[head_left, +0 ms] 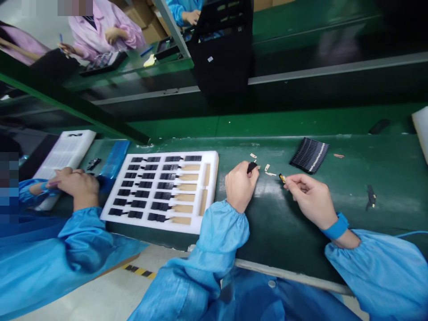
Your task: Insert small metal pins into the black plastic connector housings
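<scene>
white foam tray point(159, 154) of black parts point(154, 195) | stack of black strips point(309, 155) | green bench point(294, 240) | pink-smocked worker point(107, 31)

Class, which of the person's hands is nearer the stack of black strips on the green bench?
The right hand, just below the stack of black strips, not touching it. The left hand is farther off, to the stack's left.

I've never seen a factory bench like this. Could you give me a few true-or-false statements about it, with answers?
The left hand pinches a small black part: true.
The right hand holds nothing: false, its fingertips pinch a small gold-and-black piece.
The white foam tray holds rows of black parts: true.
The person's sleeves are pink: false, they are blue sleeves.
</scene>
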Action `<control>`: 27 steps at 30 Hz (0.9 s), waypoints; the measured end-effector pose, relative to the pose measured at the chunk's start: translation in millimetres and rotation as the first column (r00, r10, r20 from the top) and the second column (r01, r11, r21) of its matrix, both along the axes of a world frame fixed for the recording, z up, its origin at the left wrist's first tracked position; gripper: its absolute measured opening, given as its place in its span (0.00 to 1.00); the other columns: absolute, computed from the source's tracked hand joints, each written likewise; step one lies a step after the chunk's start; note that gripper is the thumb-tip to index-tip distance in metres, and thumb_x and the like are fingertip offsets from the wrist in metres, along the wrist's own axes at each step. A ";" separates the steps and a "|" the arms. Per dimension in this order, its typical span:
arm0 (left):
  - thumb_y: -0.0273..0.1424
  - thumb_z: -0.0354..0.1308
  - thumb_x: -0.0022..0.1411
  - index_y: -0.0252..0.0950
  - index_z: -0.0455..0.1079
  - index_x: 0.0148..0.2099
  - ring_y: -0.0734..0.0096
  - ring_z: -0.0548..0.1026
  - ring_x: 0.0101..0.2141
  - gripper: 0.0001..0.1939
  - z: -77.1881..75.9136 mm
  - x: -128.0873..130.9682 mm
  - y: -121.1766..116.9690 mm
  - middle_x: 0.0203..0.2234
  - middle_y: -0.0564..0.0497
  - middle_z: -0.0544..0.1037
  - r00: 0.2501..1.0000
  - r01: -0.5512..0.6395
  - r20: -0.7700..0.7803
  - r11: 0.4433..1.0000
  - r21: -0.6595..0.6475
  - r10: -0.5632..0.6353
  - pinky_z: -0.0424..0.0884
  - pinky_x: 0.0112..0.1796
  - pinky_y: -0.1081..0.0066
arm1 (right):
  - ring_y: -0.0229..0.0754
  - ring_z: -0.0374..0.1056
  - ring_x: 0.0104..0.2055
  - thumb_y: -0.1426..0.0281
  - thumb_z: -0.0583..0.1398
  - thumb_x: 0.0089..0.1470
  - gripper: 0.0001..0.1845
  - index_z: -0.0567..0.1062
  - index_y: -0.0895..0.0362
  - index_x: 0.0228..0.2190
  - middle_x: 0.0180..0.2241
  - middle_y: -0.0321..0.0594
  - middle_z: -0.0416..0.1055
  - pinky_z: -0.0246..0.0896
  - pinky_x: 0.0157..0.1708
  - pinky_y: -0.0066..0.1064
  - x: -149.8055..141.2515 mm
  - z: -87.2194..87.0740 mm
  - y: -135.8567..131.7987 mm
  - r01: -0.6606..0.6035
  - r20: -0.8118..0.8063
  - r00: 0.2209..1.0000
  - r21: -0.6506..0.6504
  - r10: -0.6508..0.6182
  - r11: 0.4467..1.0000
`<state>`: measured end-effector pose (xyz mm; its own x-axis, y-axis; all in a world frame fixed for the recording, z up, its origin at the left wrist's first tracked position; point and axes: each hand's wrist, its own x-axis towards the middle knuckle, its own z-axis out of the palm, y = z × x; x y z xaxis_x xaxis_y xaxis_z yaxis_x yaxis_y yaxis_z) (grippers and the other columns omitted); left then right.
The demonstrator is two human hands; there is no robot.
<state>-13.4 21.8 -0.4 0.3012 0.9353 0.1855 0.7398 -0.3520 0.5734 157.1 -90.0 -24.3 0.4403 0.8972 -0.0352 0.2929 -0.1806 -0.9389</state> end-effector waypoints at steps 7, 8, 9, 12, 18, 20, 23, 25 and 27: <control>0.29 0.59 0.65 0.39 0.76 0.51 0.69 0.78 0.39 0.13 0.8 7.4 -5.6 0.37 0.51 0.81 0.890 0.370 0.385 0.881 -0.294 -0.244 0.69 0.43 0.71 | 0.37 0.65 0.24 0.63 0.62 0.62 0.10 0.78 0.56 0.34 0.25 0.36 0.73 0.61 0.24 0.29 0.2 0.6 -0.7 -0.058 0.116 0.992 0.079 0.049 0.995; 0.31 0.59 0.66 0.38 0.76 0.52 0.68 0.78 0.43 0.14 0.1 8.6 -5.9 0.41 0.49 0.82 0.845 0.447 0.462 0.829 -0.337 -0.269 0.70 0.47 0.71 | 0.37 0.65 0.24 0.64 0.61 0.63 0.09 0.78 0.56 0.34 0.26 0.36 0.73 0.60 0.24 0.29 0.1 2.0 -0.7 -0.071 0.138 0.989 0.099 0.057 0.993; 0.33 0.59 0.67 0.37 0.76 0.52 0.66 0.78 0.47 0.14 -0.7 9.5 -5.9 0.45 0.48 0.82 0.811 0.504 0.513 0.780 -0.371 -0.280 0.69 0.50 0.70 | 0.36 0.65 0.24 0.65 0.61 0.63 0.09 0.78 0.56 0.34 0.27 0.36 0.73 0.61 0.24 0.29 0.0 3.6 -0.6 -0.082 0.157 0.986 0.120 0.063 0.989; 0.38 0.61 0.66 0.35 0.77 0.46 0.67 0.78 0.42 0.13 -3.9 10.3 -6.0 0.41 0.49 0.82 0.803 0.533 0.532 0.720 -0.444 -0.267 0.70 0.45 0.71 | 0.36 0.64 0.24 0.67 0.60 0.64 0.07 0.78 0.55 0.34 0.28 0.36 0.72 0.60 0.24 0.29 -0.8 8.1 -0.1 -0.118 0.220 0.972 0.160 0.081 0.980; 0.36 0.62 0.63 0.36 0.77 0.39 0.74 0.72 0.29 0.08 -5.5 11.3 -11.6 0.28 0.55 0.77 0.870 0.410 0.431 0.837 -0.363 -0.239 0.66 0.33 0.74 | 0.36 0.63 0.27 0.68 0.61 0.63 0.06 0.77 0.57 0.40 0.38 0.41 0.71 0.63 0.29 0.32 -3.0 10.8 0.2 -0.049 0.398 0.917 0.205 -0.038 0.978; 0.32 0.61 0.63 0.37 0.77 0.40 0.75 0.73 0.30 0.06 -3.3 12.0 -14.2 0.29 0.54 0.78 0.873 0.408 0.403 0.865 -0.292 -0.275 0.67 0.35 0.75 | 0.37 0.63 0.27 0.69 0.61 0.64 0.05 0.76 0.56 0.37 0.33 0.39 0.69 0.61 0.29 0.32 -3.4 10.4 -0.1 -0.063 0.398 0.917 0.192 -0.019 0.979; 0.29 0.61 0.62 0.38 0.77 0.39 0.74 0.75 0.31 0.04 0.4 12.7 -17.2 0.29 0.54 0.79 0.863 0.440 0.376 0.868 -0.229 -0.338 0.68 0.37 0.75 | 0.36 0.62 0.25 0.68 0.60 0.65 0.07 0.76 0.56 0.35 0.29 0.35 0.68 0.59 0.27 0.31 -3.8 10.3 -0.5 -0.125 0.369 0.928 0.161 0.058 0.979; 0.28 0.61 0.62 0.38 0.77 0.39 0.74 0.75 0.30 0.04 1.9 13.0 -18.5 0.27 0.55 0.78 0.865 0.447 0.354 0.866 -0.223 -0.356 0.68 0.36 0.75 | 0.35 0.61 0.24 0.68 0.60 0.65 0.07 0.77 0.56 0.34 0.27 0.35 0.68 0.59 0.26 0.31 -4.0 10.4 -0.8 -0.136 0.360 0.930 0.161 0.070 0.978; 0.28 0.61 0.61 0.38 0.77 0.39 0.74 0.74 0.30 0.04 2.3 13.3 -19.5 0.27 0.55 0.78 0.870 0.449 0.334 0.864 -0.229 -0.363 0.67 0.36 0.74 | 0.35 0.61 0.24 0.69 0.60 0.64 0.08 0.76 0.56 0.33 0.26 0.34 0.68 0.58 0.26 0.31 -4.0 10.0 -1.1 -0.133 0.346 0.936 0.162 0.070 0.978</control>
<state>-0.1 2.3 1.9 0.6438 0.7632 0.0558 0.3677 -0.3724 0.8521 153.1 -91.1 -14.3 0.3044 0.9148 0.2655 0.6050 0.0297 -0.7957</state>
